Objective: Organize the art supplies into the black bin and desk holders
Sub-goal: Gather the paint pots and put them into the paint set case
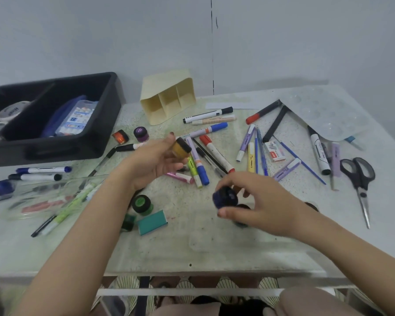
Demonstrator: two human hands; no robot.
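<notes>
Two paint jars are off the table (214, 249), one per hand. Left hand (154, 163) pinches a yellow jar (180, 149) with a black lid between thumb and fingers, above the loose markers (217, 153). Right hand (260, 201) grips a dark blue jar (225, 197), fingers curled round it. Black bin (55, 148) sits far left and holds a boxed paint set (75, 119). Cream desk holder (169, 96) stands near it, tilted. Labels are too blurred to read.
</notes>
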